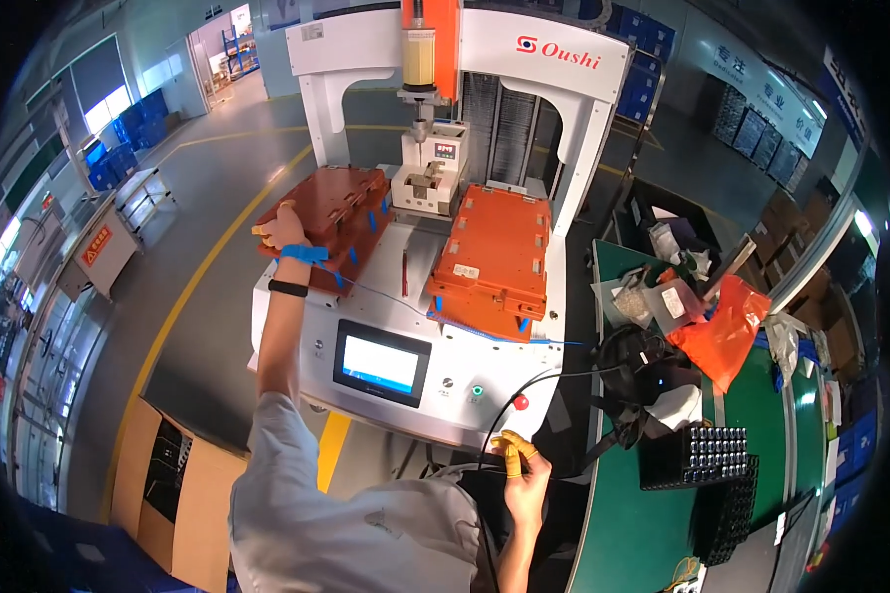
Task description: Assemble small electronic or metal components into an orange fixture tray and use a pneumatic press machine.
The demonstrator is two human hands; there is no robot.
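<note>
My left hand (285, 231) is at the left edge of the left orange-brown fixture (341, 195), its fingers bent over that edge. Yellow finger covers show on it, with a blue strap (305, 254) and a black band (288, 288) round the wrist. In front of the machine's lower right corner, my right hand (526, 476) is closed, with yellow-covered fingertips pressed together beside a black cable (487, 435). Whatever those fingers hold, if anything, is too small to make out. The right orange fixture (494, 242) lies flat on the white machine bed, apart from both hands.
A screwdriving spindle (420, 127) hangs above a white screw feeder (431, 168). A red-handled tool (404, 275) and a blue coiled cord (445, 320) lie on the bed. The screen (380, 364) faces me. Black trays (697, 458) and an orange bag (722, 331) occupy the green bench (618, 524).
</note>
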